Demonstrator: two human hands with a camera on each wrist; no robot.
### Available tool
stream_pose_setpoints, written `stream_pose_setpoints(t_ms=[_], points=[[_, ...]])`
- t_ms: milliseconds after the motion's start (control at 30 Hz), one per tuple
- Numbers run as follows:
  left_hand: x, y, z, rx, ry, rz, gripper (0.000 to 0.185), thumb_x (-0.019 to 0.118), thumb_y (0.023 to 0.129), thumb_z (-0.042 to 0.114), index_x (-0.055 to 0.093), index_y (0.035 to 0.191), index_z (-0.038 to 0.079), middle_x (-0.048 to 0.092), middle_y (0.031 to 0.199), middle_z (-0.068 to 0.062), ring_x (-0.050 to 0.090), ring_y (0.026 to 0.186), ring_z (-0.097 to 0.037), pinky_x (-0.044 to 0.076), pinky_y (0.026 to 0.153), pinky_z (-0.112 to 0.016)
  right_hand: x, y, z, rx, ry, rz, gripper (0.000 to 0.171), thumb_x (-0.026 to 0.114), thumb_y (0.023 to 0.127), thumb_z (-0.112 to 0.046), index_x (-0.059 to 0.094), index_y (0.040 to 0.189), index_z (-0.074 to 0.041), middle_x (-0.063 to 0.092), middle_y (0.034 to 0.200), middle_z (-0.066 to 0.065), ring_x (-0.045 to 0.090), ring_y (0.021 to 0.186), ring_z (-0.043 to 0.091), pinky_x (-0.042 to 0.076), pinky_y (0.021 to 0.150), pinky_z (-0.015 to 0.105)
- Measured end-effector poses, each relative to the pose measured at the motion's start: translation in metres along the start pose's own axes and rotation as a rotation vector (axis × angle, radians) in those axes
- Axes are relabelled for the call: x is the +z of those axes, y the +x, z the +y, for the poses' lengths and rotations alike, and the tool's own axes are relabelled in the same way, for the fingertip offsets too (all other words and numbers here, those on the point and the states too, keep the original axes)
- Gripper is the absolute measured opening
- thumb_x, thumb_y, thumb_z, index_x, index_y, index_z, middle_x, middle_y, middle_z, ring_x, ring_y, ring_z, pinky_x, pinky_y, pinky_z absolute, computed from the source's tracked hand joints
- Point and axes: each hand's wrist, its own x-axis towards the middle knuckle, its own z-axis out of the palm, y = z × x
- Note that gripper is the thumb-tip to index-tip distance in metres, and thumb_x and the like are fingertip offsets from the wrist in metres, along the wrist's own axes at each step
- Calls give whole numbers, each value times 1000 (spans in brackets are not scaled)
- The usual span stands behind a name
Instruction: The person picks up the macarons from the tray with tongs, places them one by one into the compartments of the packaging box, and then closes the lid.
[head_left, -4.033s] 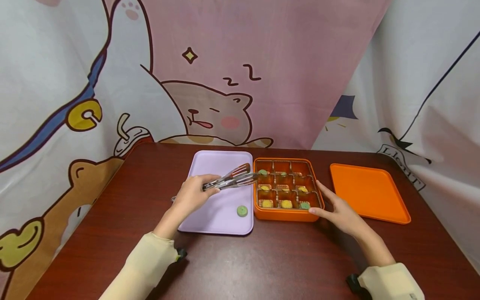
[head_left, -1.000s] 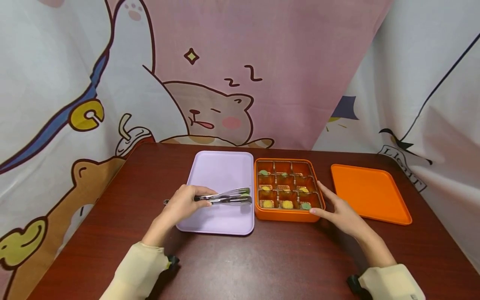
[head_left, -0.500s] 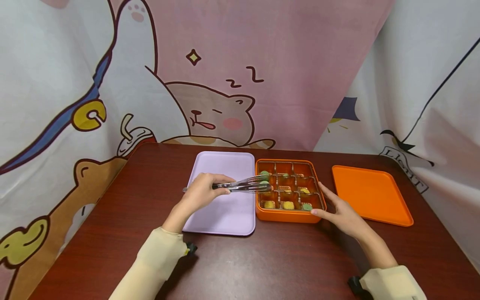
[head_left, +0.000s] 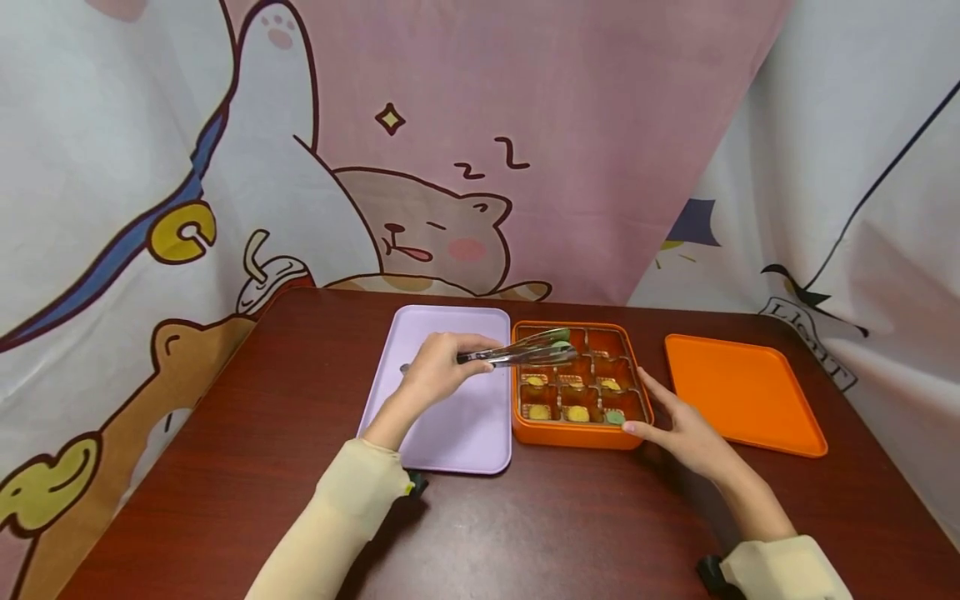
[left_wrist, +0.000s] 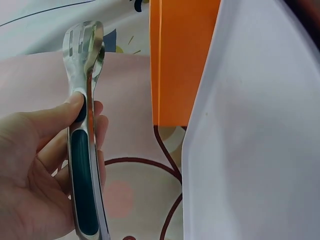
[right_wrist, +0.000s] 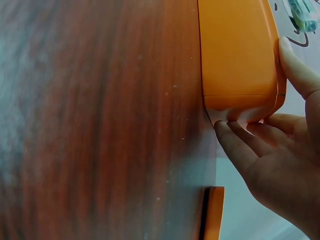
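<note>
In the head view, the left hand grips a pair of steel tongs with dark green handle pads, its fingers curled round the handles. The tong tips pinch a small round green sweet over the far cells of the square orange tray with nine compartments. The flat lilac rectangular tray, at nine o'clock of the orange tray, now lies bare, so the green piece looks nearly home; only its release into a cell is left. Yellow and green pieces sit in the near and middle rows. A flat orange lid lies at three o'clock.

In the left wrist view, thumb and fingers squeeze the tongs shut; the sweet itself is hard to make out here.

In the right wrist view, the right hand steadies the orange tray's corner, straight fingers against its wall, thumb on the rim.
</note>
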Motion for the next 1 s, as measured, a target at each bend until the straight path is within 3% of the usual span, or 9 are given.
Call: stream_pose_setpoints(t_ms=[400, 500, 1000], points=[[23, 26, 15, 37, 28, 32, 30, 72, 82, 25, 71, 112, 24, 69, 113, 3, 62, 106, -15, 47, 88, -32, -1, -1, -1, 4, -1, -2, 88, 66, 87, -37, 10, 153, -20, 18, 154, 23, 22, 133, 53, 23, 95, 71], [29, 34, 18, 21, 45, 25, 30, 71, 83, 26, 70, 114, 25, 68, 115, 4, 62, 107, -16, 47, 87, -33, -1, 0, 0, -3, 1, -1, 88, 66, 87, -37, 10, 153, -20, 18, 154, 23, 22, 134, 52, 23, 95, 71], [58, 65, 26, -55, 82, -31, 30, 69, 85, 31, 68, 115, 30, 67, 115, 9, 63, 85, -10, 45, 71, -26, 0, -1, 1, -13, 20, 1, 89, 67, 86, -37, 11, 152, -16, 19, 153, 24, 21, 134, 52, 22, 97, 71]])
